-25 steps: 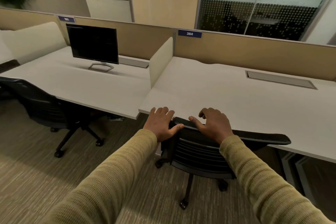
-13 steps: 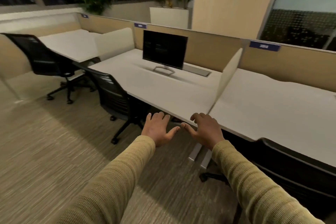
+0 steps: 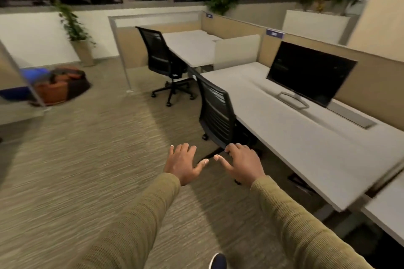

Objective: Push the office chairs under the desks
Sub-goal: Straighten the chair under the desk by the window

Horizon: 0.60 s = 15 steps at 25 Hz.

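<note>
A black mesh office chair (image 3: pixel 215 111) stands against the front edge of the white desk (image 3: pixel 306 137) that carries a monitor, its seat partly under the top. A second black chair (image 3: pixel 160 57) stands farther back, pulled out from the far white desk (image 3: pixel 192 46), its wheeled base fully on the carpet. My left hand (image 3: pixel 183 162) and my right hand (image 3: pixel 242 162) hover side by side, palms down, fingers spread, holding nothing. The right fingertips are near the lower corner of the near chair's back; whether they touch it I cannot tell.
A dark monitor (image 3: pixel 310 73) stands on the near desk. Beige partitions (image 3: pixel 371 81) run behind the desks. Bags (image 3: pixel 61 85) lie on the carpet at left beside a potted plant (image 3: pixel 76 33). Open carpet (image 3: pixel 87 159) spreads to the left. A shoe tip (image 3: pixel 217 261) shows at the bottom.
My hands have let go of the chair at the right desk, now out of view. My view has swung left along the desks; the monitor desk's chair and the far chair are now ahead.
</note>
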Each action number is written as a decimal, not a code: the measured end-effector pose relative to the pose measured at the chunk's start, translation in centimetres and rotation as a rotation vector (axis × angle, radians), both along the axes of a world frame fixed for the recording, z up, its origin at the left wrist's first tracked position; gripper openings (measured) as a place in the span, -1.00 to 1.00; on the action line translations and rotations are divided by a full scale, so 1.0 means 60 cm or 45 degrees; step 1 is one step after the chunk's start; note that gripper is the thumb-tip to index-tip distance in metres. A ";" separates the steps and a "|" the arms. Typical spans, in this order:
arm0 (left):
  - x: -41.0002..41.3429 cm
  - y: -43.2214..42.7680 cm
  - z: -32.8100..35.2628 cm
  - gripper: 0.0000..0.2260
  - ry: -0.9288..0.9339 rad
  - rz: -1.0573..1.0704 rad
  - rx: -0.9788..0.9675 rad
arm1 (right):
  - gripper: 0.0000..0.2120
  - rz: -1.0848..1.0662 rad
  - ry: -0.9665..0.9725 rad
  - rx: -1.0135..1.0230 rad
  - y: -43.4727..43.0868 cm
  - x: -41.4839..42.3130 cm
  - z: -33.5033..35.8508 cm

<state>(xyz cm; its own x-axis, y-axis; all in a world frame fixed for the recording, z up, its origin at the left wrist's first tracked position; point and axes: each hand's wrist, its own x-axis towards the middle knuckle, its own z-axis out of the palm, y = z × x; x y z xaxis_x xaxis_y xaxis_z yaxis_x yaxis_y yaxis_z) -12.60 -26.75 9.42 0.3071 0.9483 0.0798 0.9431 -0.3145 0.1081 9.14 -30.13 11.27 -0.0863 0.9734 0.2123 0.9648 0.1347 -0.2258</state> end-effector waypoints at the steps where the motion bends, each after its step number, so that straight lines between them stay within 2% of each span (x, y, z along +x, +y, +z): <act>1: -0.014 0.023 -0.002 -0.29 0.013 0.032 0.006 | -0.34 0.035 -0.005 0.000 0.031 -0.014 -0.003; 8: -0.059 0.236 0.001 -0.21 0.051 0.175 0.014 | -0.33 0.163 0.014 -0.001 0.292 -0.063 -0.022; 15: -0.059 0.419 0.009 -0.33 0.077 0.245 -0.014 | -0.33 0.257 -0.025 -0.012 0.510 -0.081 -0.008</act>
<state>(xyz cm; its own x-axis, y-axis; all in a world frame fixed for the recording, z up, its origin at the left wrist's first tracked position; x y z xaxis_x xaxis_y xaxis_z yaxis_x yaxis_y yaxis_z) -16.12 -1.60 9.96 0.1237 0.9907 0.0564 0.9906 -0.1267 0.0519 4.31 0.45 10.78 -0.2841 0.9378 0.1994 0.9225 0.3241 -0.2096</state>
